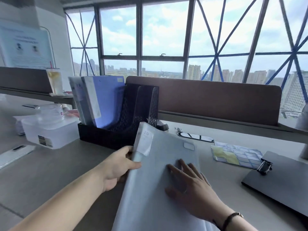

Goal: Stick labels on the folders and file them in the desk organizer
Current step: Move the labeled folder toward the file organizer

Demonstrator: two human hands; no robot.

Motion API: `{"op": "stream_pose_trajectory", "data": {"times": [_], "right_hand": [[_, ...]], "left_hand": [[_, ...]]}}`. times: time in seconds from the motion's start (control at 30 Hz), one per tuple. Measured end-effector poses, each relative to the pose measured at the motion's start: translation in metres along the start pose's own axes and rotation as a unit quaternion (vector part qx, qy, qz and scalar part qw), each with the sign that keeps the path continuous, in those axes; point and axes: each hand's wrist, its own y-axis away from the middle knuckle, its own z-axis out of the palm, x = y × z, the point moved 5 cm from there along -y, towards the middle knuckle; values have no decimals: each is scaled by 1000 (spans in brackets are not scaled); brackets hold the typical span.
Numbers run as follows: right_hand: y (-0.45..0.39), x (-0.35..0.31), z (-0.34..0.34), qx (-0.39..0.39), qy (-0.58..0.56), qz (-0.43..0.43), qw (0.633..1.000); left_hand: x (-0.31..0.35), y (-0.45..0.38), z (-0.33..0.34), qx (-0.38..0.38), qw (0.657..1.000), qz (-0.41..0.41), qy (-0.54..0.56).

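A white folder (160, 184) is held tilted above the desk, its top corner close to the black mesh desk organizer (116, 135). My left hand (116, 165) grips the folder's spine edge, thumb on the front. My right hand (188, 182) lies on the folder's cover with fingers spread. A label sits on the folder's spine near the top. In the organizer's left slot stand a blue folder (108, 100) and a white folder (78, 97), both upright. The organizer's right slots hold nothing. A label sheet (236, 154) with yellow and white stickers lies on the desk to the right.
A clear plastic box (50, 130) sits left of the organizer, a drink cup (55, 80) behind it. A dark clipboard (280, 177) lies at the right. A brown desk partition (216, 99) runs along the back, windows beyond it.
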Motion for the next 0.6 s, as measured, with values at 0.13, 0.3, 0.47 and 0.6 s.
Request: {"op": "stream_pose_trajectory", "data": {"times": [0.13,0.3,0.47,0.6], "right_hand": [[-34,-16,2,4,-29,-10,1000],[-75,-67,3,-16,-54,-88,995],[-130,-137,-8,-29,-99,-152,983],[-183,-187,-29,-21,-159,-196,967]], "left_hand": [[21,1,-46,83,993,71,32],[39,3,-93,182,969,162,28],[71,6,-130,263,928,262,20],[100,0,-171,327,889,317,43]]}}
